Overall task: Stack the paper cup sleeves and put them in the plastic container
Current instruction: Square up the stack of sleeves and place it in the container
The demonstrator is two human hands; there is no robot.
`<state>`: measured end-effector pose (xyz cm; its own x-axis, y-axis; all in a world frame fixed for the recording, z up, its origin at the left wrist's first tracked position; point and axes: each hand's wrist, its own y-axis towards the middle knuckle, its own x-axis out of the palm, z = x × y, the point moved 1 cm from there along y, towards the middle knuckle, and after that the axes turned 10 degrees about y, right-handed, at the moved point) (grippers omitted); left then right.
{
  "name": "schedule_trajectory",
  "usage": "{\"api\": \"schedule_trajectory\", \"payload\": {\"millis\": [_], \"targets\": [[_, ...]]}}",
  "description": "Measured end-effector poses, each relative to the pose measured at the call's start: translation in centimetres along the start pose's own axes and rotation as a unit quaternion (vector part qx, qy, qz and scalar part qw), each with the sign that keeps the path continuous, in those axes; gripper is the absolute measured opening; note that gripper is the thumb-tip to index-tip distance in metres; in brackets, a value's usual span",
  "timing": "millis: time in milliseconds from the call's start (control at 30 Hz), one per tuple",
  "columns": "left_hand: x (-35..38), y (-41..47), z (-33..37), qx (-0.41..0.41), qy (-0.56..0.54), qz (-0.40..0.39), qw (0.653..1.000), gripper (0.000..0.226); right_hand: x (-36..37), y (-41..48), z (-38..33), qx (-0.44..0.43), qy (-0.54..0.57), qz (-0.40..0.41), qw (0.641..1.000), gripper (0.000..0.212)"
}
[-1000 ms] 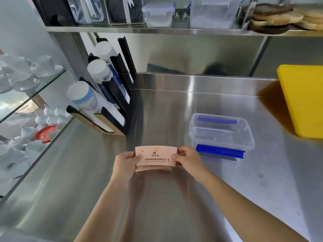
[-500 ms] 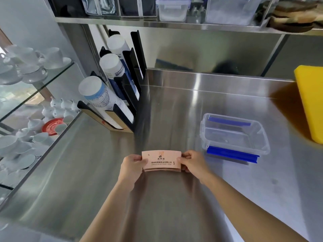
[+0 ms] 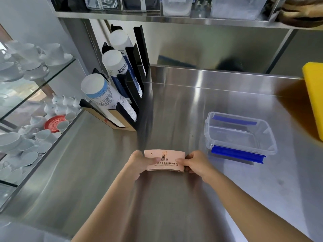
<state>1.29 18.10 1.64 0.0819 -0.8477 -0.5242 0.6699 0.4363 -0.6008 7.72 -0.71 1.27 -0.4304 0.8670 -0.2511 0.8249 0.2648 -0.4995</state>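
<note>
A flat stack of pale pink paper cup sleeves (image 3: 164, 160) with dark print lies on the steel counter (image 3: 174, 206) in the middle of the view. My left hand (image 3: 139, 163) grips its left end and my right hand (image 3: 197, 163) grips its right end, thumbs on top. The edges look squared up. The clear plastic container (image 3: 240, 135) with blue clips stands open and empty to the right, a short way beyond my right hand.
A black rack of paper cup stacks (image 3: 113, 95) leans at the counter's left. Glass shelves with white cups and saucers (image 3: 31, 95) stand further left. A yellow board (image 3: 314, 95) sits at the right edge. A steel shelf (image 3: 174, 20) hangs overhead.
The sleeves were offset, one sticking out below; now both hands have pressed them into one even stack on the counter. The view has shifted left.
</note>
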Motion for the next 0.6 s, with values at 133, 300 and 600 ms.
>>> {"api": "schedule_trajectory", "payload": {"millis": [133,300,600], "targets": [[0.6,-0.8,-1.2,0.071,-0.024,-0.052,0.996,0.061,-0.5,-0.5,0.5,-0.059,0.064,-0.003,0.996,0.03],[1.8,-2.1,-2.2,0.119,-0.109,-0.02,0.987,0.076,-0.5,-1.3,0.9,-0.077,0.113,-0.026,0.99,0.056],[2.9,-3.0,-3.7,0.218,-0.218,-0.036,0.95,0.062,0.3,-3.4,1.9,-0.139,0.105,-0.048,0.984,0.049]]}}
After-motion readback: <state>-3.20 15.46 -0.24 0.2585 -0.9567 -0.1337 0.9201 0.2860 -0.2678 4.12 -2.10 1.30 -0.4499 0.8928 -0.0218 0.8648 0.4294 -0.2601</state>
